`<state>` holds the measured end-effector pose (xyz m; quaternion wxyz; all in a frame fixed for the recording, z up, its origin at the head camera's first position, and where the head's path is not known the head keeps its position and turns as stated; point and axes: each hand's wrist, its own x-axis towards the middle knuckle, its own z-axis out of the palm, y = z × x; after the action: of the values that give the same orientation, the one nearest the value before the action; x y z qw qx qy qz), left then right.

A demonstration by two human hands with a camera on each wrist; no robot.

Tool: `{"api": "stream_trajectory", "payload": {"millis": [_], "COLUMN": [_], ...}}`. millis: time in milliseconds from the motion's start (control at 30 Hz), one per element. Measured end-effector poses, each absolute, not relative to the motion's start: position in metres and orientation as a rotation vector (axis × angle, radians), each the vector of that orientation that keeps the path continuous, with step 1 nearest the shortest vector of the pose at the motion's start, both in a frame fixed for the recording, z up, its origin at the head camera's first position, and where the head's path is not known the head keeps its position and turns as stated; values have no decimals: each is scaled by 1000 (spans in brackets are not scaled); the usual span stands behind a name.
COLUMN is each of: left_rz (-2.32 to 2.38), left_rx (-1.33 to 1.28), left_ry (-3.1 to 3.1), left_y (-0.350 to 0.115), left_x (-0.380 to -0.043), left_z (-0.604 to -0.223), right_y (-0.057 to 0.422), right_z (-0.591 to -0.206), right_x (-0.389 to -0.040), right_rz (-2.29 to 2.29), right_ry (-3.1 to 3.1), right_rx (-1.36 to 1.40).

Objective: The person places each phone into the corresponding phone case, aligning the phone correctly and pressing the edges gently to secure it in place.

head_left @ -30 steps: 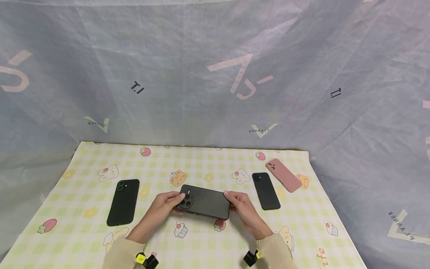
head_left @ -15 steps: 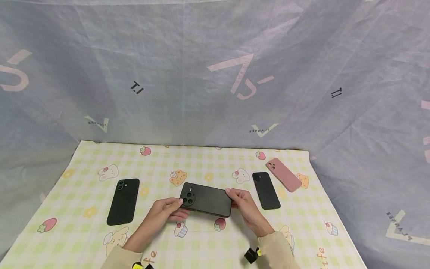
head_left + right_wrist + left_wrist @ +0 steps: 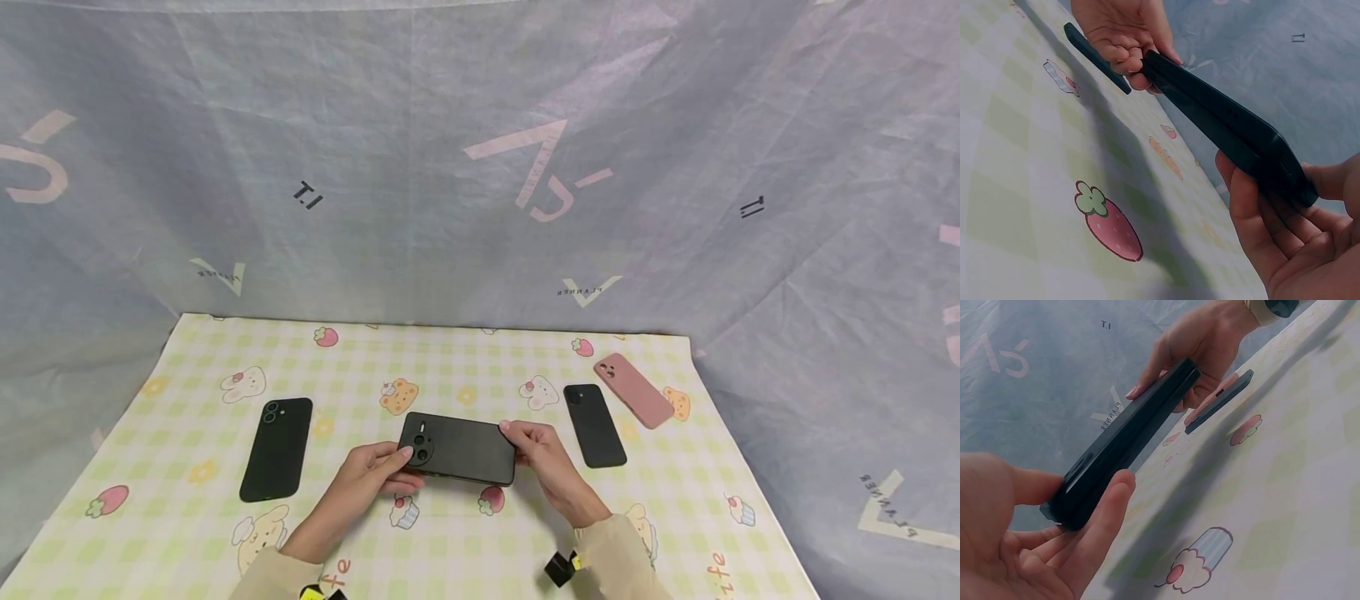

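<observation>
A black smartphone (image 3: 468, 448) with a round camera bump lies lengthwise between both hands, held above the table with its back up. Along its side in the left wrist view (image 3: 1125, 447) run two dark layers, like a phone and a case. My left hand (image 3: 367, 475) grips the camera end, thumb on top beside the lenses and fingers underneath. At the opposite end, my right hand (image 3: 551, 467) pinches the corner, thumb over the back edge. The right wrist view shows that hand's fingers (image 3: 1254, 219) curled below the dark edge. The underside is hidden from the head view.
A black phone or case (image 3: 276, 450) with two lenses lies at left. To the right lie a smaller black one (image 3: 595, 425) and a pink one (image 3: 633, 390). The checked tablecloth (image 3: 450, 550) reaches back to a grey curtain (image 3: 405, 167).
My left hand has shifted nearer to me along the camera end, its fingers now showing below the phone. The phone rose slightly, then came back down. My right hand keeps its hold.
</observation>
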<state>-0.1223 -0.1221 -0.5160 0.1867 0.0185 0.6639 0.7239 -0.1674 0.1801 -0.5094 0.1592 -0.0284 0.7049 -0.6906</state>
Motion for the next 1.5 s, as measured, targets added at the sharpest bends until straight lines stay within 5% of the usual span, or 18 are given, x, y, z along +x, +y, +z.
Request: {"api": "stream_trajectory", "payload": {"millis": [1500], "left_rz": [2109], "left_rx": [-89], "left_ry": [1962], "left_y": [-113], "left_x": [-122], "left_z": [-513], "right_y": [180], "right_z": [-511], "right_x": [-162], "right_rz": [-1972], "right_ry": [1873], "right_rx": [-50]}}
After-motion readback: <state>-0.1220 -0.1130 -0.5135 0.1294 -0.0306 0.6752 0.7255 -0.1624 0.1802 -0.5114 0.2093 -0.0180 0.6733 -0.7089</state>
